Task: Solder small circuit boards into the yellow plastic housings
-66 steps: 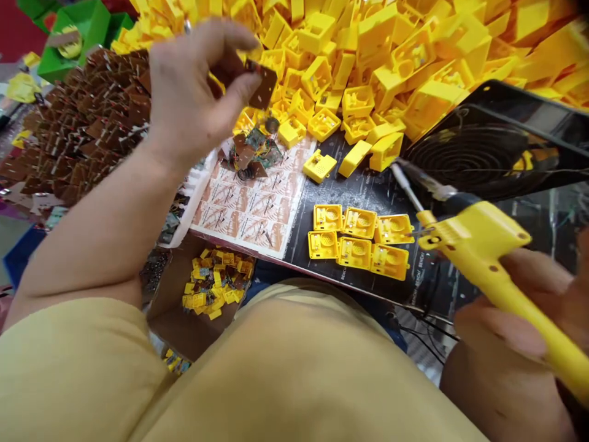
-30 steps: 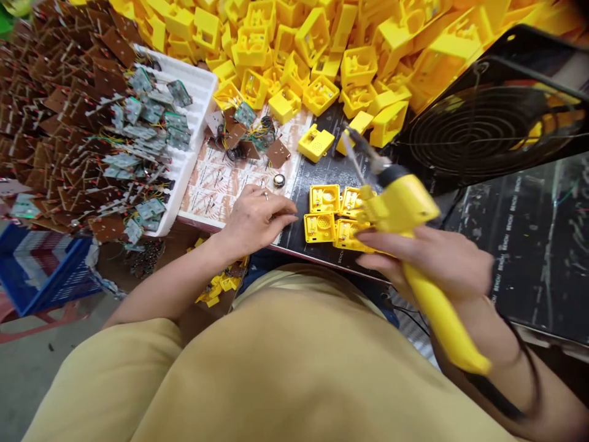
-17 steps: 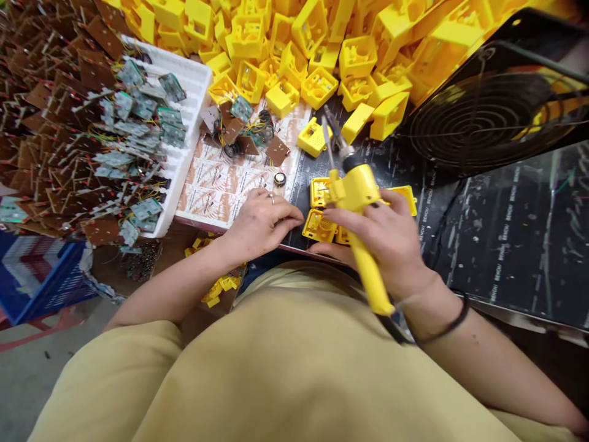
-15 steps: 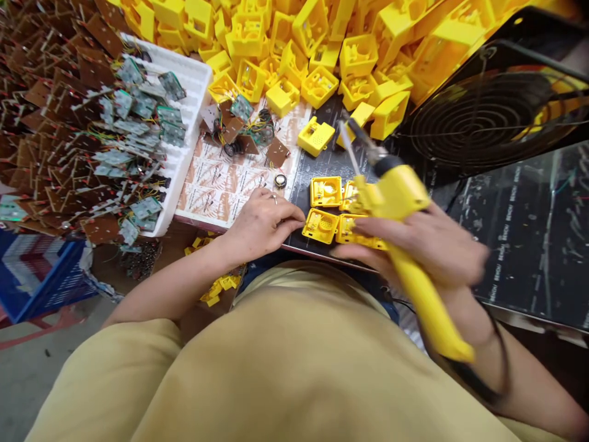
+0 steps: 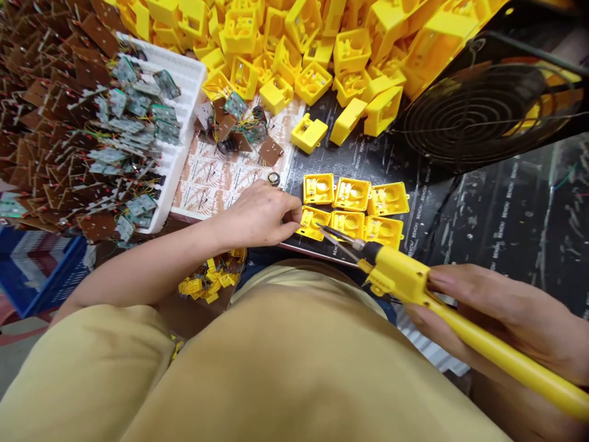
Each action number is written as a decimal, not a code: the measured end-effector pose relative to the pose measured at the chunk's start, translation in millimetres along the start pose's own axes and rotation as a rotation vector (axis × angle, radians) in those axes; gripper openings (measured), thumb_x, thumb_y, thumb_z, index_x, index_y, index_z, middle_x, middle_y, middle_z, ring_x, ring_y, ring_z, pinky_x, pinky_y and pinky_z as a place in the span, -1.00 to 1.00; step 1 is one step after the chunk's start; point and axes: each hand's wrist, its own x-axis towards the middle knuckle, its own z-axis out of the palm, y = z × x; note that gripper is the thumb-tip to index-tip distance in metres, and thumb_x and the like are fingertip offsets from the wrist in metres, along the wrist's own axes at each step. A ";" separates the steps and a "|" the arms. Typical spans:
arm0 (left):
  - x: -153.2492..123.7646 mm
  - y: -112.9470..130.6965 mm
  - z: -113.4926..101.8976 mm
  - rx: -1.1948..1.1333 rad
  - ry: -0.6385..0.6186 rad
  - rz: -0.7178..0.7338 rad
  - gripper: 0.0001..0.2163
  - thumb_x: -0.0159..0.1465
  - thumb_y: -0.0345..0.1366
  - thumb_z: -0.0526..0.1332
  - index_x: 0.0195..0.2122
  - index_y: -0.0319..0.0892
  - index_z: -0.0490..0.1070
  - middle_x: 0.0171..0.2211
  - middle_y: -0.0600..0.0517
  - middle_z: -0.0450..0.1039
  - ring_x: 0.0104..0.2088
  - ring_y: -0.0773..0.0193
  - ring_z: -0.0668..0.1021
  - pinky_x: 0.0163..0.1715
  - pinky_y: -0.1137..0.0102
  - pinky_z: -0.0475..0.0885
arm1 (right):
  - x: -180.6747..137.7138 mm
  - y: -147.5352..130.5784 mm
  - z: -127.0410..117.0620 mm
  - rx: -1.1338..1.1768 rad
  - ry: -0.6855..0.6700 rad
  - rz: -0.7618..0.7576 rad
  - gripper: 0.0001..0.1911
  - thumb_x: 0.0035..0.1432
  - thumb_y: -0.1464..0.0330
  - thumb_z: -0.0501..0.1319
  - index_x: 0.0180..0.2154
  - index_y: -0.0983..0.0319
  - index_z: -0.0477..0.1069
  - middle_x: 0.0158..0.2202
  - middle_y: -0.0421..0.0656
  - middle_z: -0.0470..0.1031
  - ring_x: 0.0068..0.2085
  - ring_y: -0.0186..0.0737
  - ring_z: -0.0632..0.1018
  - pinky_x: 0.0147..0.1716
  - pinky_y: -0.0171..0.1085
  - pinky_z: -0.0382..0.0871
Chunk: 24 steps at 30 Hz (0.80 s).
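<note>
My left hand (image 5: 260, 215) rests on the bench edge with its fingers curled, the fingertips pinched against the near-left yellow case (image 5: 313, 221) of several open cases (image 5: 352, 193) laid in two rows. My right hand (image 5: 501, 319) is wrapped round a yellow soldering iron (image 5: 460, 325). The iron's metal tip (image 5: 329, 232) lies over the near-left case, close to my left fingertips.
A large heap of yellow plastic housings (image 5: 322, 37) fills the back. A black fan (image 5: 483, 104) stands at the right. A white tray (image 5: 184, 80) of green circuit boards and a pile of brown boards (image 5: 46, 104) lie left. A small round speaker (image 5: 273, 178) sits by my left hand.
My right hand has swung the soldering iron down from pointing away to lying low with its tip on the near-left case. My left hand has stayed beside that case.
</note>
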 end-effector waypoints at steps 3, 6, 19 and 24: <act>5.5 0.6 -6.2 0.030 -0.038 0.026 -0.87 0.20 -0.40 0.21 -0.40 -0.12 0.57 -0.41 0.11 0.64 -0.36 0.24 0.60 -0.20 0.32 0.33 | 10.0 -4.6 7.8 0.089 0.013 -0.114 -0.83 0.34 0.39 0.26 -0.04 0.16 0.37 -0.40 -0.20 0.56 -0.40 -0.32 0.63 -0.42 -0.43 0.58; 9.2 1.8 -10.0 0.077 -0.048 0.050 -0.86 0.19 -0.40 0.22 -0.44 -0.12 0.57 -0.47 0.11 0.61 -0.41 0.25 0.58 -0.24 0.33 0.32 | 8.9 -4.7 14.1 0.080 0.035 -0.096 -0.92 0.36 0.37 0.24 -0.13 0.15 0.38 -0.38 -0.18 0.56 -0.38 -0.32 0.63 -0.42 -0.39 0.59; 16.8 11.1 -15.4 0.186 -0.083 0.034 -0.86 0.15 -0.40 0.23 -0.49 -0.12 0.57 -0.54 0.07 0.54 -0.44 0.21 0.56 -0.26 0.31 0.33 | 29.2 -3.7 4.6 0.011 -0.030 -0.256 -0.83 0.23 0.44 0.38 -0.22 0.18 0.40 -0.40 -0.21 0.58 -0.38 -0.38 0.62 -0.34 -0.40 0.62; 17.8 13.6 -17.1 0.221 -0.090 0.042 -0.85 0.15 -0.38 0.21 -0.49 -0.12 0.57 -0.51 0.06 0.58 -0.43 0.21 0.58 -0.29 0.32 0.33 | 23.2 10.2 -11.9 -0.046 -0.091 -0.268 -0.92 0.33 0.36 0.29 -0.19 0.18 0.40 -0.39 -0.17 0.57 -0.40 -0.36 0.62 -0.45 -0.45 0.56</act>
